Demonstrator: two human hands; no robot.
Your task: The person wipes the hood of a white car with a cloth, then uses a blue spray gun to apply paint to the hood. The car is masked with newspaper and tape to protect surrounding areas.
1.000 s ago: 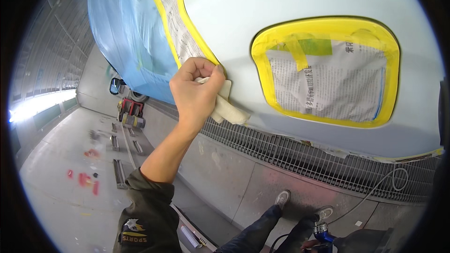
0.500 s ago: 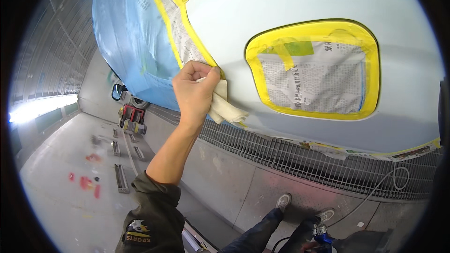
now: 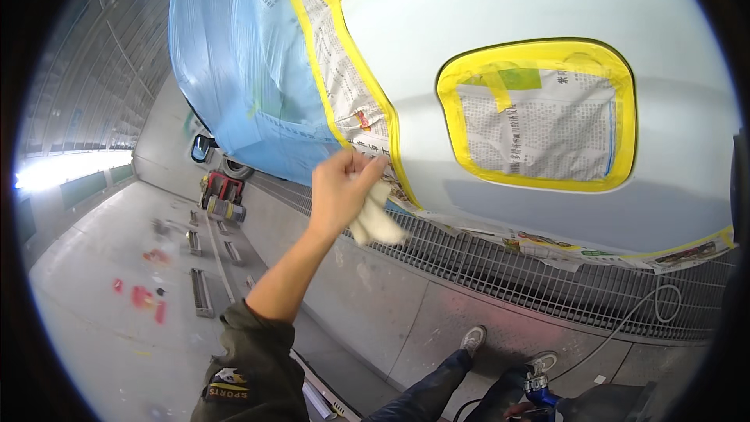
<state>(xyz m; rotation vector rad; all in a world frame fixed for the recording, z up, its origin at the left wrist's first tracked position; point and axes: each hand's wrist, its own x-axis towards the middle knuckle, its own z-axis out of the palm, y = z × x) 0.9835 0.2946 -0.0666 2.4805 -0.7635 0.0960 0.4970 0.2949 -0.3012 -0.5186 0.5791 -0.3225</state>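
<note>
My left hand (image 3: 341,191) is closed on a folded cream cloth (image 3: 378,224), which hangs below the fingers. It is beside the lower edge of a pale vehicle body panel (image 3: 406,55), in front of a strip of newspaper (image 3: 348,90) bordered with yellow tape. Farther right on the panel, a rounded opening is covered with newspaper (image 3: 539,129) and framed in yellow tape (image 3: 625,133). Low in the picture, my right hand (image 3: 516,411) is partly visible, its fingers round a blue and silver spray gun (image 3: 541,397). Most of that hand is hidden.
Blue plastic film (image 3: 234,70) covers the vehicle's left part. A floor grate (image 3: 469,254) runs under its edge. A thin hose (image 3: 617,332) curls across the floor at right. A red cart-like object (image 3: 225,190) stands beyond, near a wheel. My shoes are on grey floor plates.
My left hand, with the cloth, has moved down and slightly right, away from the panel's taped edge. The view has shifted a little. My right hand stays by the spray gun.
</note>
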